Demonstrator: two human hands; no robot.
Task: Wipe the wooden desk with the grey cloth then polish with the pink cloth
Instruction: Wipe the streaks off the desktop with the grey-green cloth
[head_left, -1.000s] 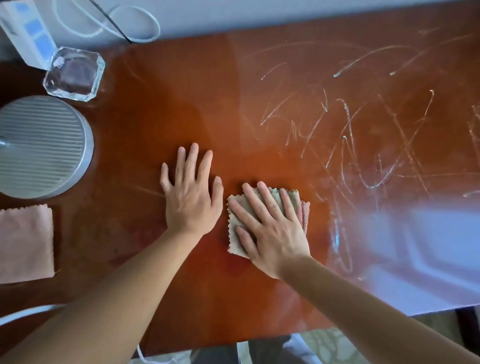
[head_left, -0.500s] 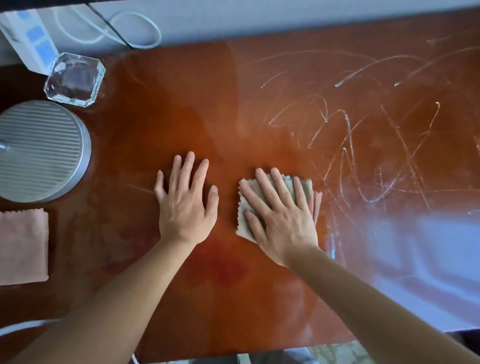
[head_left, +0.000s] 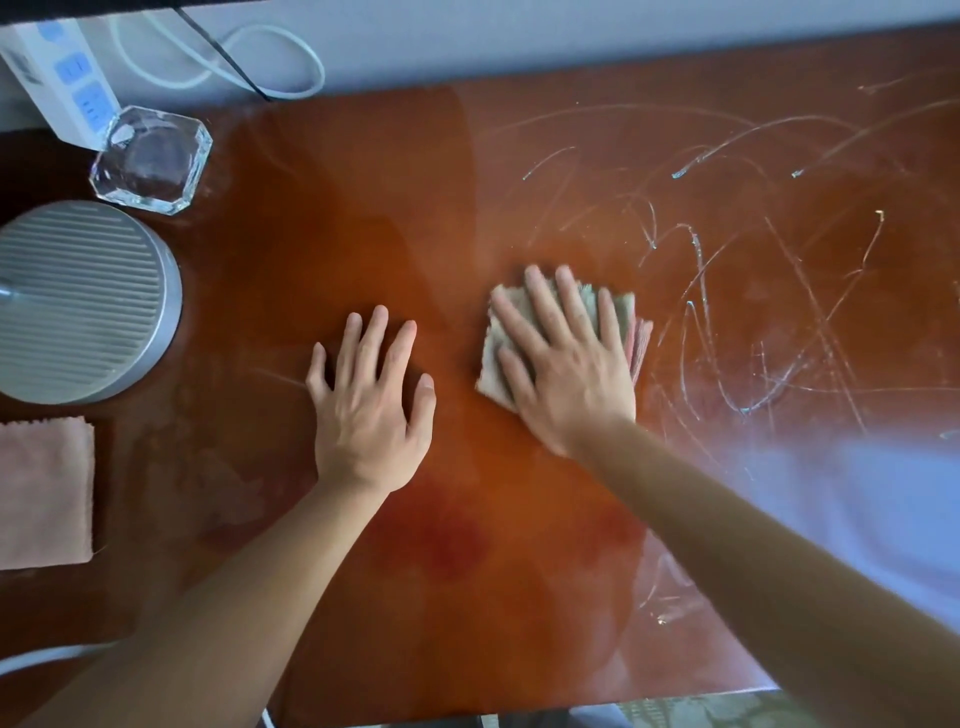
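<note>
My right hand (head_left: 566, 358) lies flat with straight fingers on the folded grey cloth (head_left: 618, 312), pressing it onto the wooden desk (head_left: 363, 218) near the middle. The hand looks slightly blurred. My left hand (head_left: 371, 405) rests flat on the bare wood just left of the cloth, fingers spread. The pink cloth (head_left: 44, 493) lies folded at the desk's left edge, apart from both hands. White scribble marks (head_left: 727, 270) cover the desk's right half, starting right beside the grey cloth.
A round ribbed grey lamp base (head_left: 78, 301) stands at the left, with a clear glass ashtray (head_left: 153, 158) behind it. A white power strip (head_left: 57, 73) and looped cables (head_left: 249, 57) lie along the back edge. A bright reflection (head_left: 857, 493) covers the desk's right front.
My right hand has pushed the grey cloth away from me and a little to the right, toward the white marks. The left hand has stayed flat in nearly the same spot.
</note>
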